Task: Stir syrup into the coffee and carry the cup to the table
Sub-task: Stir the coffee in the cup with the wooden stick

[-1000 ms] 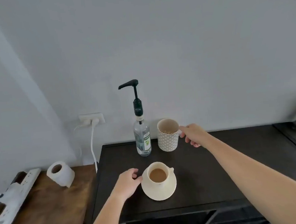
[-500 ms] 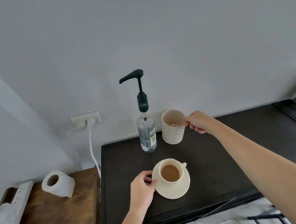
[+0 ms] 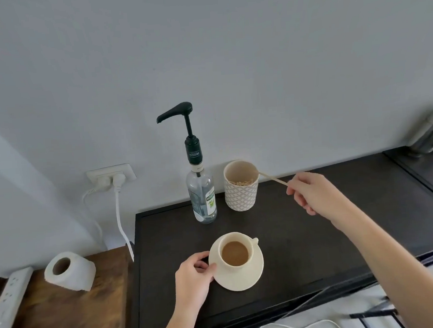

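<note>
While the left hand (image 3: 193,280) holds the edge of the cream saucer (image 3: 254,276) low in the middle of the frame, its fingers (image 3: 204,267) curl and pinch the rim. On that saucer sits the cup (image 3: 235,252) of light brown coffee, on the dark desk (image 3: 317,233), with the syrup bottle (image 3: 202,198) and its black pump just behind it. To the right of the middle, the right hand (image 3: 315,195) pinches a thin wooden stick (image 3: 272,177) between pressed fingers, and the stick's far end reaches the rim of the patterned holder (image 3: 242,195) beside the bottle.
</note>
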`<state>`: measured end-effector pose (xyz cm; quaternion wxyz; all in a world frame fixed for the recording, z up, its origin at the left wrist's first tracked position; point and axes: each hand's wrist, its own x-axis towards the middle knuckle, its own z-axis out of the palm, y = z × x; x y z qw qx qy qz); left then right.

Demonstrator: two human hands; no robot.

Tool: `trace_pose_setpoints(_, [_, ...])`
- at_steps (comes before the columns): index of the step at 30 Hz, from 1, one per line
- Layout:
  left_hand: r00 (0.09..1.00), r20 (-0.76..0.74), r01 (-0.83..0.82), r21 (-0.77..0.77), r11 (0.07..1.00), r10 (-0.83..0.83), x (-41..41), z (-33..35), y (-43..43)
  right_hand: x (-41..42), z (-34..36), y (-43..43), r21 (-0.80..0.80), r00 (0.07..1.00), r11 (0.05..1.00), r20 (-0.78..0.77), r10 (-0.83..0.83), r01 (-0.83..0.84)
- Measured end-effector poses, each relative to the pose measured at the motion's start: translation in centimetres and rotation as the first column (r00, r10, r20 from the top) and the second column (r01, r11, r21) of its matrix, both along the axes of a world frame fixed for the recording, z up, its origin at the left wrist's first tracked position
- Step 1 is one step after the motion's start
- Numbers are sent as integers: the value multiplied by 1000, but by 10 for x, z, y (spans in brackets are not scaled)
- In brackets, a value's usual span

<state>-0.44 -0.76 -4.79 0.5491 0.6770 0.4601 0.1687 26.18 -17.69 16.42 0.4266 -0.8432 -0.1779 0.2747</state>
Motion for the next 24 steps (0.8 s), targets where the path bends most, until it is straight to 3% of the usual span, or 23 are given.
trace_pose_setpoints(10, [1000,29,-14,3,1000,14,1,4,-6,-55,-69,-67,125,979,990,-184,89,-67])
trace_pose_setpoints(18, [999,-3,-31,14,999,32,1,5,-9,-75,-141,-62,-35,949,998,-308,-68,60])
trace_pose_setpoints(24, [999,2,-39,11,999,39,2,5,-11,-85,-155,-51,-126,927,992,-374,-18,-31])
